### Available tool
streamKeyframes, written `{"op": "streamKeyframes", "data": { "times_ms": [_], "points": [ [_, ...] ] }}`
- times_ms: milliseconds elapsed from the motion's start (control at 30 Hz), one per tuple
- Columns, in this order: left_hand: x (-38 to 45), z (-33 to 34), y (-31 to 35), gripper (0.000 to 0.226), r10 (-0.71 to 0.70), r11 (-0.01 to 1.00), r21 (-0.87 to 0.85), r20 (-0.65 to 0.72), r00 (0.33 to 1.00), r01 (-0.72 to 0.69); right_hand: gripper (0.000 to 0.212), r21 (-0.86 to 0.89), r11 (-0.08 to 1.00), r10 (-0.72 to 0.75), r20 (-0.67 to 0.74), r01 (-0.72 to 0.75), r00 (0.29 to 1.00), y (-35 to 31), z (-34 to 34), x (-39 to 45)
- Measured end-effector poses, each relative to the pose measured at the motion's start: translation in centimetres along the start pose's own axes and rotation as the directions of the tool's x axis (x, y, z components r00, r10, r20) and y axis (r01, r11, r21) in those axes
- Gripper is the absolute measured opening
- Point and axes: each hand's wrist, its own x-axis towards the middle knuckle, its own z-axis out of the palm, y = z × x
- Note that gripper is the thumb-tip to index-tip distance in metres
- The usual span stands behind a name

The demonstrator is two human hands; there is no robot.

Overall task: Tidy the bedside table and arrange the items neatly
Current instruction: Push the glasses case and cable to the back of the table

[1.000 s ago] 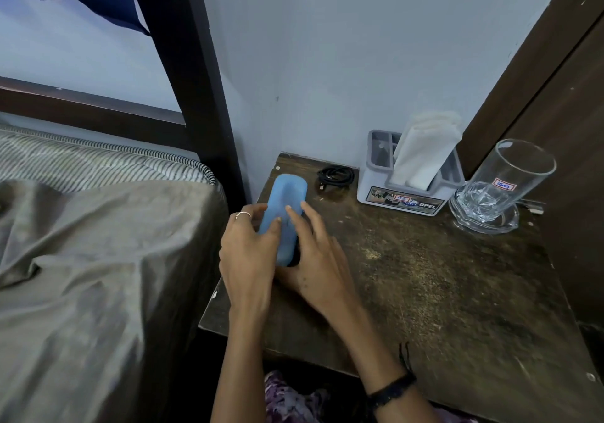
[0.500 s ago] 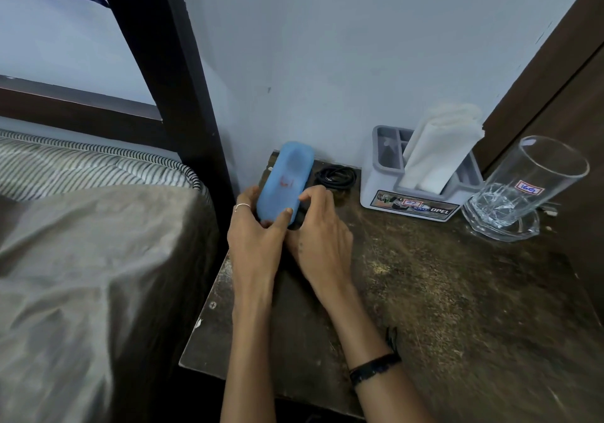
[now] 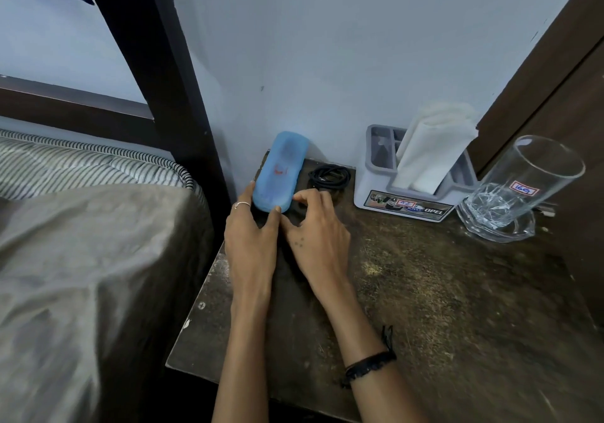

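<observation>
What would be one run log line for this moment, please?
stage: placing | object: blue case at table back-left corner | left hand: touching case | right hand: beside case

bedside table (image 3: 425, 308): dark wood, worn, scuffed, matt | blue case (image 3: 279, 172): soft-looking matt rubbery cover | organiser (image 3: 376, 174): smooth grey-white plastic, glossy sticker | napkin (image 3: 431, 148): white paper | glass (image 3: 523, 187): clear, glossy, faceted base | cord (image 3: 328, 176): black, coiled | bed sheet (image 3: 81, 259): grey-brown cloth, creased
</observation>
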Motion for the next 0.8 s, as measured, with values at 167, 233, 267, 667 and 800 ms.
{"op": "streamKeyframes", "data": {
  "times_ms": [167, 233, 267, 667, 800],
  "points": [
    [-1.1, 0.8, 1.3, 0.055, 0.073, 0.994, 0.088, -0.128, 0.989, -0.062, 0.026, 0.170, 0.985, 0.037, -0.023, -0.033, 0.999, 1.2, -2.1, 0.4],
    [-1.9, 1.3, 2.4, 0.045, 0.154, 0.986, 0.096, -0.181, 0.971, -0.138, 0.019, 0.185, 0.981, 0.076, -0.072, -0.062, 0.995, 2.0, -3.6, 0.3],
    [-2.4, 1.7, 2.9, 0.038, 0.192, 0.980, 0.081, -0.178, 0.965, -0.180, 0.015, 0.179, 0.981, 0.095, -0.101, -0.075, 0.990, 2.5, -4.4, 0.1],
    [-5.2, 9.5, 4.4, 0.075, 0.086, 0.987, -0.160, 0.333, 0.939, -0.034, 0.048, 0.426, 0.844, 0.455, -0.244, -0.327, 0.857, 12.0, -11.9, -2.0],
    [-4.5, 10.6, 4.5, 0.079, 0.076, 0.984, -0.180, 0.383, 0.921, -0.006, 0.042, 0.414, 0.857, 0.381, -0.112, -0.305, 0.918, 13.1, -12.2, -1.5]
  ]
}}
